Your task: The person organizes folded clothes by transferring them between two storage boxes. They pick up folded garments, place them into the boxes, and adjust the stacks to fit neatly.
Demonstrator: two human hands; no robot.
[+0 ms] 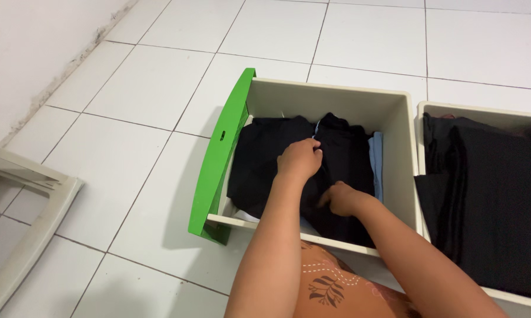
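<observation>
Looking mostly packed: dark clothes [277, 162] are pinched by both the left hand [299, 159] and right hand [341, 198] mid-frame inside the green-fronted drawer [218, 159], final tucking left.

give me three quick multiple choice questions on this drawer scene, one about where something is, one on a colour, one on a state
1. Where are both hands?
A. inside the drawer with the green front
B. on the white floor tiles
C. on the beige frame at the far left

2. What colour is the thin folded piece at the right edge of that drawer's clothes?
A. red
B. light blue
C. yellow

3. How do the black clothes in that drawer lie?
A. hung on hangers
B. scattered on the floor
C. folded and packed side by side

Answers:
1. A: the left hand and right hand both rest on the black clothes inside the green-fronted drawer.
2. B: the light blue piece shows beside the black ones.
3. C: they sit in neat folds within the drawer walls.
</observation>
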